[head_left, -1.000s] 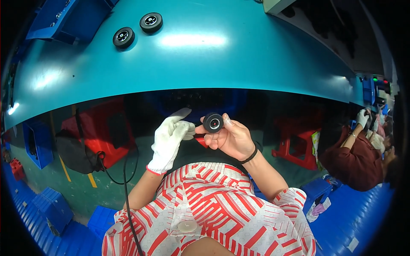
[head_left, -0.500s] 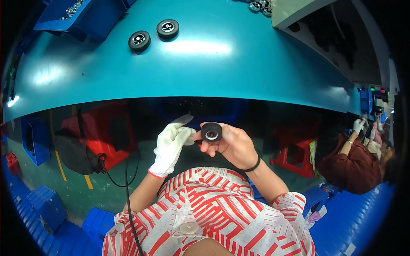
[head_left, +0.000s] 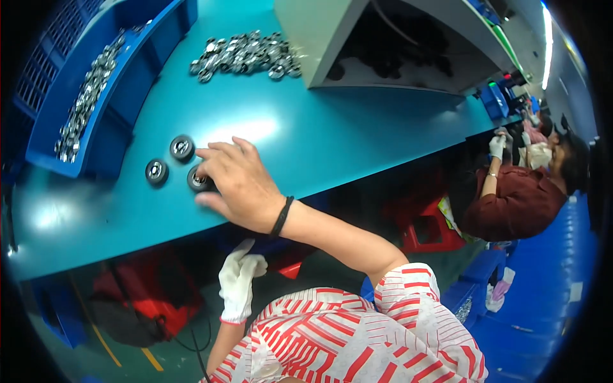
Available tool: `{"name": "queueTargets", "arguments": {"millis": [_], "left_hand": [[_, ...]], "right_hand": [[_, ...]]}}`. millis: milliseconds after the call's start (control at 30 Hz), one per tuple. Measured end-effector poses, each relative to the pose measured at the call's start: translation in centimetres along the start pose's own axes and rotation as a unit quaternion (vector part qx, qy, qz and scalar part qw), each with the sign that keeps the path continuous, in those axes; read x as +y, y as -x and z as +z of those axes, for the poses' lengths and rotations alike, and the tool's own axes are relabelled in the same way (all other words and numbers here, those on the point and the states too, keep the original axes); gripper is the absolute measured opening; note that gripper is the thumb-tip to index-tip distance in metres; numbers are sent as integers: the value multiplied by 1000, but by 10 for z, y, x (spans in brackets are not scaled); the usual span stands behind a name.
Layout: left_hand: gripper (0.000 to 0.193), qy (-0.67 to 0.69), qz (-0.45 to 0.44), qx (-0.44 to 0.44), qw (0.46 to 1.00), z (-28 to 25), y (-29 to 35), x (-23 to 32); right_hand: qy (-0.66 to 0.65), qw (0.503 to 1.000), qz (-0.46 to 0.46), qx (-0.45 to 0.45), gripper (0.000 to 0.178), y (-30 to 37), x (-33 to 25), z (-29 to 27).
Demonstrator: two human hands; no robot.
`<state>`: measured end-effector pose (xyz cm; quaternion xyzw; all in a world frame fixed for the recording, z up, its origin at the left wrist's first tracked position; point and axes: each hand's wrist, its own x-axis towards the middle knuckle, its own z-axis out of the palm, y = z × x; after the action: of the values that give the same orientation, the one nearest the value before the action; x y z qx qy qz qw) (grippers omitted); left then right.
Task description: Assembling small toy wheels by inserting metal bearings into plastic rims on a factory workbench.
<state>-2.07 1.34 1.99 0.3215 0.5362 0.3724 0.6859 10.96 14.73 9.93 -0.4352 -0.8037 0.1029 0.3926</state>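
Observation:
My right hand [head_left: 246, 185], bare with a black band at the wrist, reaches over the teal table. Its fingers are spread above a small black wheel [head_left: 198, 181] with a silver hub, which they partly cover. Beside it on the table lie two similar wheels, one farther back [head_left: 182, 148] and one to the left [head_left: 156, 172]. Below the table's front edge, near my body, is my left hand [head_left: 237, 286] in a white glove. One of its fingers points up and the others are curled in; whatever may be inside them is hidden.
A long blue bin [head_left: 108, 108] of shiny silver parts stands at the left. Farther back, a heap of similar silver parts [head_left: 246, 54] lies beside a pale open-fronted housing [head_left: 313, 38]. Red stools [head_left: 428, 230] stand below the table. At the right, a person [head_left: 520, 198] in dark red works.
My right hand has carried the wheel from in front of me onto the table and spread its fingers. My left hand has parted from it and stayed low. The view has swung rightward.

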Motion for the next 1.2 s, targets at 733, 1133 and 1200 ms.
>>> {"name": "queueTargets", "arguments": {"millis": [733, 1133, 1200], "left_hand": [[43, -27, -2, -68, 997, 21, 2, -6], [75, -15, 130, -143, 981, 19, 7, 15], [75, -35, 91, -133, 986, 17, 9, 13]], "right_hand": [[-124, 946, 289, 85, 29, 36, 105, -144], [-593, 626, 491, -120, 33, 164, -5, -44], [-592, 619, 496, -141, 33, 169, -9, -30]]}}
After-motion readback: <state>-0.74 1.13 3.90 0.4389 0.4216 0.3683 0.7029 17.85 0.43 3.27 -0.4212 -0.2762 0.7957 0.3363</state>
